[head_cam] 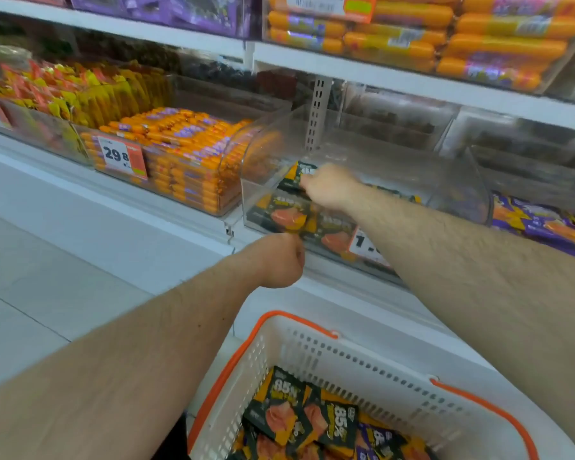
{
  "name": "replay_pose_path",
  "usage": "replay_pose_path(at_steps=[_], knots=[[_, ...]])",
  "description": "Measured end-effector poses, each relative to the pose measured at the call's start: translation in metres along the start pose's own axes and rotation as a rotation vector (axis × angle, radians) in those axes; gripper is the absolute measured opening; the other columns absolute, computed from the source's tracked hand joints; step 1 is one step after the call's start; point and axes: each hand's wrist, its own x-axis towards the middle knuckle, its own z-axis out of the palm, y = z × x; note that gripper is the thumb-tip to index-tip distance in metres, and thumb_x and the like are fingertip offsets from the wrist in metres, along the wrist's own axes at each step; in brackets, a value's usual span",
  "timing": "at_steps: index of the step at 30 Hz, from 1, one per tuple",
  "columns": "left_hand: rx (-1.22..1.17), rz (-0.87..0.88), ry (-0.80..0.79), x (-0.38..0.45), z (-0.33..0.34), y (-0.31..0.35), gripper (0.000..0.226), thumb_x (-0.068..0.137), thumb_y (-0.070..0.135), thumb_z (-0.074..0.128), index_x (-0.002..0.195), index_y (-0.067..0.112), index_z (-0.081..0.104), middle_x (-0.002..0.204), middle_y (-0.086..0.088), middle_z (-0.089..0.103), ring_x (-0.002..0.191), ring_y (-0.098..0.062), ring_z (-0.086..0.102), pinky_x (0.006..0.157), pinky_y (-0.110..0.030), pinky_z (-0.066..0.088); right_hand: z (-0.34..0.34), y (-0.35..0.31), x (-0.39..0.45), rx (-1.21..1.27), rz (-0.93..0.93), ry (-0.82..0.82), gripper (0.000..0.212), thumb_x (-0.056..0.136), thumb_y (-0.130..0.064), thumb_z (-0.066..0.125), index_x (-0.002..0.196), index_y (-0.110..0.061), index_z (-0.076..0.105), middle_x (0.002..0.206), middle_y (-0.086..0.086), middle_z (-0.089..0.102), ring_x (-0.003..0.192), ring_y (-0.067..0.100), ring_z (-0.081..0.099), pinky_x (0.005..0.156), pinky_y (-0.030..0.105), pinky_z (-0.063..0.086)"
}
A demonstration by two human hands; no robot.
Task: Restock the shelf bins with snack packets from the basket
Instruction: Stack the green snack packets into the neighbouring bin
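Clear plastic formed the shelf bin (362, 154), seen from the head camera. The right hand (329, 185) reached inside, pinching a black-and-orange snack packet (294, 175) above others already there. The left hand (279, 260) was fisted at the bin's front, apparently holding nothing. More packets lay in the white basket (362, 356) below. Best laid flat, label forward

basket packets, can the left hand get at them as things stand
Probably yes. The left hand is by the clear bin's front and seems to grip nothing. The basket sits open-topped just below it, with the black and orange packets uncovered.
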Motion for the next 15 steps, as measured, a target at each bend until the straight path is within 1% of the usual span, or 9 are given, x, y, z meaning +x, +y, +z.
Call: replay_pose_path(at_steps=[2,4,6,7,9,10,11,13,15], knots=[[0.099,0.018,-0.150,-0.003,0.015,0.002,0.023,0.092,0.006,0.044,0.105,0.007,0.063,0.115,-0.011,0.062,0.103,-0.027,0.056,0.091,-0.040,0.049,-0.006,0.000,-0.027,-0.188,-0.183,0.366,0.030,0.100,-0.031,0.036,0.078,-0.016,0.050,0.072,0.002,0.049,0.074,0.025,0.049,0.066,0.031,0.039],[0.200,0.040,-0.286,-0.001,0.032,-0.001,0.016,0.090,0.004,0.042,0.094,0.008,0.057,0.106,-0.013,0.060,0.091,-0.025,0.053,0.082,-0.039,0.049,-0.002,0.010,-0.051,-0.108,-0.438,0.663,0.030,0.096,-0.026,0.043,0.070,-0.013,0.051,0.062,0.000,0.047,0.061,0.024,0.046,0.058,0.033,0.036],[0.329,0.032,-0.414,0.001,0.049,-0.002,0.013,0.091,0.005,0.041,0.090,0.015,0.049,0.095,-0.008,0.049,0.084,-0.020,0.042,0.071,-0.035,0.039,0.018,0.029,-0.075,-0.052,-0.650,0.868,0.029,0.091,-0.018,0.051,0.064,-0.010,0.054,0.057,0.001,0.046,0.055,0.025,0.043,0.057,0.032,0.034],[0.390,0.022,-0.480,0.002,0.058,-0.002,0.011,0.092,0.007,0.041,0.091,0.016,0.046,0.095,-0.005,0.046,0.082,-0.020,0.041,0.069,-0.033,0.036,0.031,0.041,-0.089,-0.021,-0.697,0.898,0.028,0.089,-0.015,0.053,0.062,-0.009,0.055,0.056,0.003,0.047,0.054,0.025,0.042,0.057,0.031,0.033],[0.485,0.008,-0.586,0.003,0.069,0.002,0.011,0.096,0.011,0.040,0.088,0.013,0.048,0.088,-0.002,0.048,0.074,-0.019,0.042,0.065,-0.030,0.036,0.066,0.064,-0.113,0.078,-0.640,0.817,0.029,0.089,-0.014,0.053,0.062,-0.006,0.058,0.055,0.006,0.050,0.052,0.027,0.044,0.054,0.032,0.034],[0.508,0.004,-0.622,0.002,0.072,0.005,0.017,0.097,0.012,0.040,0.082,0.012,0.049,0.080,-0.003,0.048,0.068,-0.019,0.041,0.062,-0.031,0.035,0.087,0.075,-0.126,0.124,-0.549,0.726,0.031,0.090,-0.017,0.050,0.062,-0.006,0.058,0.055,0.007,0.051,0.052,0.027,0.045,0.053,0.032,0.035],[0.520,0.003,-0.636,0.001,0.075,0.008,0.023,0.097,0.011,0.040,0.075,0.012,0.048,0.074,-0.003,0.047,0.064,-0.019,0.039,0.061,-0.032,0.034,0.109,0.087,-0.138,0.139,-0.425,0.593,0.032,0.090,-0.020,0.048,0.063,-0.006,0.058,0.057,0.007,0.053,0.054,0.027,0.047,0.052,0.033,0.036],[0.541,0.019,-0.613,-0.001,0.079,0.013,0.029,0.097,0.011,0.039,0.069,0.014,0.046,0.071,-0.003,0.047,0.060,-0.019,0.039,0.059,-0.031,0.035,0.153,0.112,-0.156,0.083,-0.145,0.221,0.030,0.091,-0.023,0.047,0.066,-0.011,0.057,0.065,0.005,0.057,0.062,0.024,0.050,0.056,0.034,0.040],[0.535,0.046,-0.604,-0.001,0.082,0.016,0.028,0.100,0.015,0.038,0.081,0.010,0.058,0.081,-0.006,0.057,0.065,-0.019,0.048,0.063,-0.032,0.041,0.194,0.140,-0.167,0.037,0.049,-0.087,0.030,0.093,-0.022,0.045,0.064,-0.015,0.050,0.064,0.005,0.052,0.059,0.022,0.047,0.056,0.034,0.037]])
